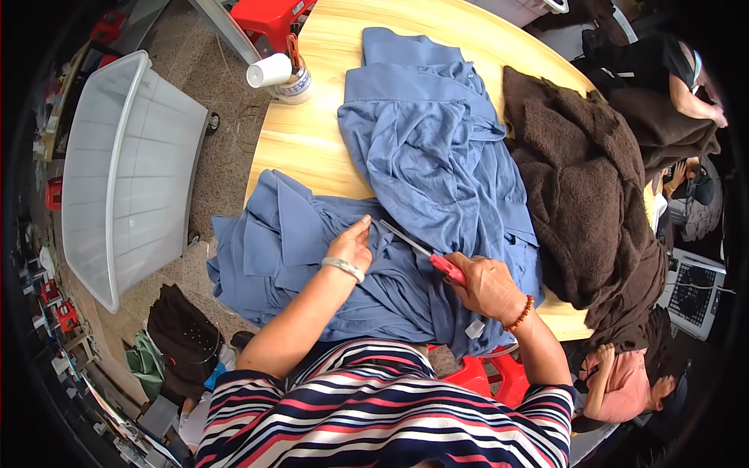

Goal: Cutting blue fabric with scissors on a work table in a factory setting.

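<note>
My right hand (491,287) is closed around the red handle of a pair of scissors (447,268). Their metal blades point up and left, over blue fabric, toward my left hand (351,249). The fingertips of that hand are pinched together just left of the blade tips; whatever lies between them is too small to make out. Under both hands spreads a blue knit garment (265,234), heaped along the table's near edge. More blue garments (437,148) lie stacked beyond it, with a wide band at the far end. A white tag (474,328) shows below my right hand.
Dark brown fabric (573,187) is piled on the right of the wooden table (324,148). A white cup (269,71) and a tool holder (295,87) stand at the far left edge. A large grey bin (156,171) is on the floor at left. Other people work at right.
</note>
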The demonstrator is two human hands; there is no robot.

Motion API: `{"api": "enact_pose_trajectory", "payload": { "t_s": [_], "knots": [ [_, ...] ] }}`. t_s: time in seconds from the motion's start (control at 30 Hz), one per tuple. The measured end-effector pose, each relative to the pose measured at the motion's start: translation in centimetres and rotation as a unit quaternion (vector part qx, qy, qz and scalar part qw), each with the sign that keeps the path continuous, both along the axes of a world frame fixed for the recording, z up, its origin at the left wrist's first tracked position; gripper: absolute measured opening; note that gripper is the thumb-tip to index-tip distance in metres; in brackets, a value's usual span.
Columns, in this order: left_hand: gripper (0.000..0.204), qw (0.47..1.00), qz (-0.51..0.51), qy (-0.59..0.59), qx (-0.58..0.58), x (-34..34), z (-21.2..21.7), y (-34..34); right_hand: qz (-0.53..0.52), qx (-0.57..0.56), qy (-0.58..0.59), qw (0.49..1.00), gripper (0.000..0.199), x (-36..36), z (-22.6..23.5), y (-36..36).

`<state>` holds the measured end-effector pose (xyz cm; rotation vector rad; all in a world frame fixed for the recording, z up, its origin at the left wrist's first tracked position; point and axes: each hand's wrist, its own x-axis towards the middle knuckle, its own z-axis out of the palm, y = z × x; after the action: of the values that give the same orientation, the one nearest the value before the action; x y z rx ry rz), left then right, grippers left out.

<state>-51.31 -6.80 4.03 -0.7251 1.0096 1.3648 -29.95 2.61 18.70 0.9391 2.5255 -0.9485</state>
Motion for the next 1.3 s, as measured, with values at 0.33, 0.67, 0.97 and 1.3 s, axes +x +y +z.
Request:
{"api": "enact_pose_trajectory", "payload": {
  "t_s": [0.33,0.67,0.97,1.3],
  "knots": [
    [0.023,0.999,0.020,-0.026,0.011,1.1,-1.2,1.8,-0.002,0.009,-0.003,1.000,0.029,-0.3,0.8,-0.1],
    [0.010,0.578,-0.282,0.760,0.099,-2.8,-2.8,-1.1,0.015,-0.006,-0.022,1.000,0.027,0.3,2.7,0.3],
    [0.019,0.482,-0.343,0.784,0.188,-3.5,-2.2,-1.4,0.065,0.034,-0.020,0.997,0.023,-4.4,0.3,1.9],
    [0.032,0.991,-0.003,0.116,0.071,-7.7,-5.3,0.3,0.056,0.010,-0.032,0.998,0.031,-1.8,0.0,0.7]
  ]
}}
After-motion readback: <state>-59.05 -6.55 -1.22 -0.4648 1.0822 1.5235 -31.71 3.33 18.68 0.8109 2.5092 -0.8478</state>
